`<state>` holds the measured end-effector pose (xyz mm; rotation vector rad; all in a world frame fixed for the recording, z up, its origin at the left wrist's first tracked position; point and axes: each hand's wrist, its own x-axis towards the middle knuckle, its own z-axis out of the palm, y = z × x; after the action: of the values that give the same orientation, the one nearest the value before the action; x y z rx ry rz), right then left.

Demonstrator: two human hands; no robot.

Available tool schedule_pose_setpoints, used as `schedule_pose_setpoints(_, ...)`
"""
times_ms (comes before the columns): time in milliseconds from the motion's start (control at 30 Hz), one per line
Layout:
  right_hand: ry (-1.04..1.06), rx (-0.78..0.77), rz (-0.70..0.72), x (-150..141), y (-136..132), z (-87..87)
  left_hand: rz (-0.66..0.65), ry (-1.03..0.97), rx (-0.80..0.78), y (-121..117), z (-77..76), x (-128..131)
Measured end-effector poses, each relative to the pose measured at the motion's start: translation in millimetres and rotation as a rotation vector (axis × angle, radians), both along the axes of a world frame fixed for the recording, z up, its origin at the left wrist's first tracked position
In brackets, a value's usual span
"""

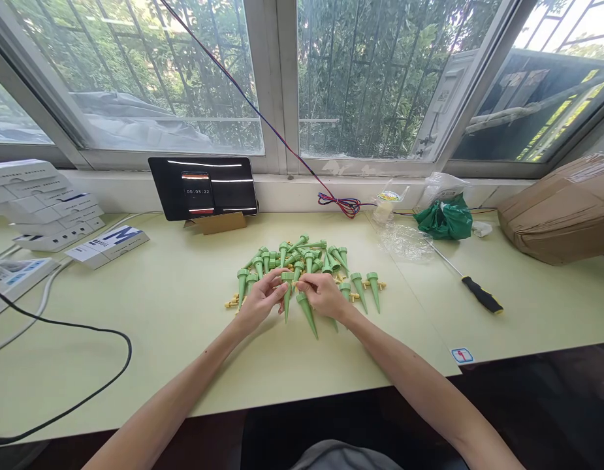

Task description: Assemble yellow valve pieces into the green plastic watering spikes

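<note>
Table (262, 378): heap of green spikes (309, 261) at 12 o'clock. Right hand (324, 295): fingertips bunched, contents unclear. Left hand (260, 300) pinches one green spike (286, 301), tip towards 6. Probably light, stiff, smooth plastic; best gripped by its wide cap, sparing the slender tip.

Green plastic watering spikes (373, 294) and yellow valves (382, 285)
The tapered, ribbed-cap spikes lie loosely heaped on the pale table (184, 281), valves scattered among them; one held spike (286, 299) points its tip toward the near edge.
</note>
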<state>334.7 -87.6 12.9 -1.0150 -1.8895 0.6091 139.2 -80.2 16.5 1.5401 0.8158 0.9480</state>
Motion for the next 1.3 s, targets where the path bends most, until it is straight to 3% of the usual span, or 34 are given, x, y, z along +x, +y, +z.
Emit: schedule_pose_setpoints(1300, 0.052, -0.031, 0.000, -2.5, -4.0, 6.1, -0.011, -0.014, -0.001, 0.7, -2.3, 0.2)
